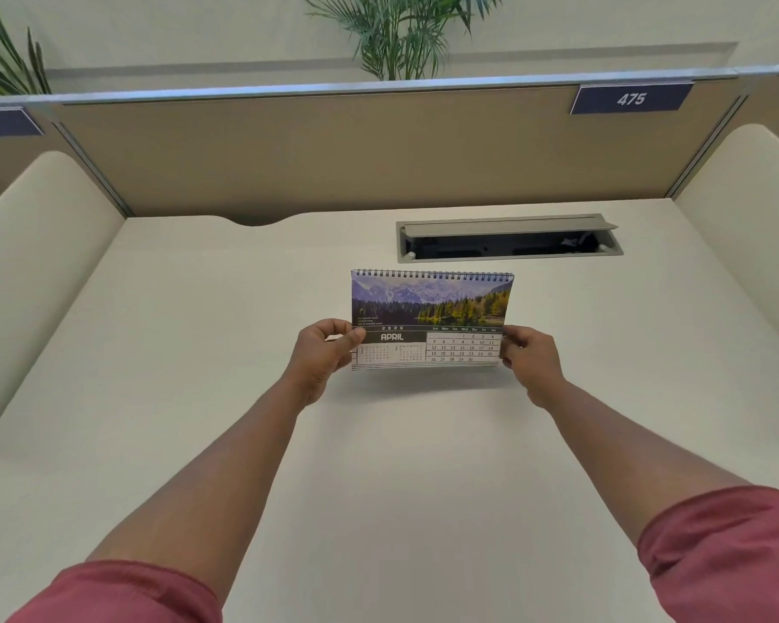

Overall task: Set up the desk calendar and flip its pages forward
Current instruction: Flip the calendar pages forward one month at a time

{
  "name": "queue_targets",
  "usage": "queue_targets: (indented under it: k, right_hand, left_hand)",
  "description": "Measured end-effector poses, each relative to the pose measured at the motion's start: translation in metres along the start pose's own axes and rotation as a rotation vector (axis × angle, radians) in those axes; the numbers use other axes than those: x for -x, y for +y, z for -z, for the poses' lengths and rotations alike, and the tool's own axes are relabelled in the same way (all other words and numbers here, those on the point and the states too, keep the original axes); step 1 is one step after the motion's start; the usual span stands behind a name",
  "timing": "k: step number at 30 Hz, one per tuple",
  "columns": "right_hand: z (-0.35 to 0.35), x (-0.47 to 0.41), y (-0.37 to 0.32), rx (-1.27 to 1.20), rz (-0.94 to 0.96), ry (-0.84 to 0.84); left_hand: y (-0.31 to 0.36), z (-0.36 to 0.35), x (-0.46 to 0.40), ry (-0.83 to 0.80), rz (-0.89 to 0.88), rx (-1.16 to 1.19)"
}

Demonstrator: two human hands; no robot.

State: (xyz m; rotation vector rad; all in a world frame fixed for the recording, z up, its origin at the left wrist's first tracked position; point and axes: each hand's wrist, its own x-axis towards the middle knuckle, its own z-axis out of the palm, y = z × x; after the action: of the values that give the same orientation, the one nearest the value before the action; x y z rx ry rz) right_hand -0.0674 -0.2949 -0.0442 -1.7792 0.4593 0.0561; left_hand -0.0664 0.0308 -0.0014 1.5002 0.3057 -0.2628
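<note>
A spiral-bound desk calendar [430, 317] stands upright over the middle of the cream desk [199, 353], its face towards me. The open page shows a mountain lake photo above the word APRIL and a date grid. My left hand [322, 353] pinches its lower left edge, thumb on the front. On the opposite side, my right hand [529, 359] grips the lower right edge. A shadow lies under the calendar's bottom edge; I cannot tell whether it rests on the desk or hangs just above it.
Behind the calendar a grey cable hatch [509, 239] is set into the desk with its lid raised. A tan partition [333, 150] with a sign reading 475 [631, 99] closes the back. Curved cream side panels [32, 245] bound the desk left and right.
</note>
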Motion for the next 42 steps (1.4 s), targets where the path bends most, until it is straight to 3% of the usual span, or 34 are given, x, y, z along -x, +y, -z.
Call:
queue_targets:
  k: [4,9,14,18,22,26,28,42]
  right_hand:
    - [-0.001,-0.001,0.001,0.008,0.012,-0.006]
    - [-0.002,0.006,-0.006,0.026,0.048,0.013]
    - [0.0,0.004,-0.006,0.034,0.016,0.016]
    - [0.0,-0.004,-0.001,0.172,0.048,0.041]
    - [-0.001,-0.002,-0.004,0.268,0.08,0.061]
    - [-0.003,-0.002,-0.003,0.274,0.09,0.075]
    - [-0.004,-0.002,-0.002,0.286,0.099,0.074]
    - [-0.004,-0.009,-0.001,0.206,0.076,0.088]
  left_hand:
    - [0.006,0.005,0.002,-0.039,0.035,0.01]
    - [0.024,0.003,0.006,-0.184,0.243,0.335]
    - [0.052,-0.013,0.011,-0.289,0.087,0.378]
    - [0.077,-0.03,0.009,-0.181,-0.143,0.156]
    - [0.091,-0.042,0.001,-0.074,-0.24,-0.08]
    - [0.081,-0.041,-0.013,0.169,-0.392,-0.606]
    - [0.075,-0.036,-0.02,0.191,-0.402,-0.739]
    - [0.05,-0.028,-0.017,0.129,-0.28,-0.589]
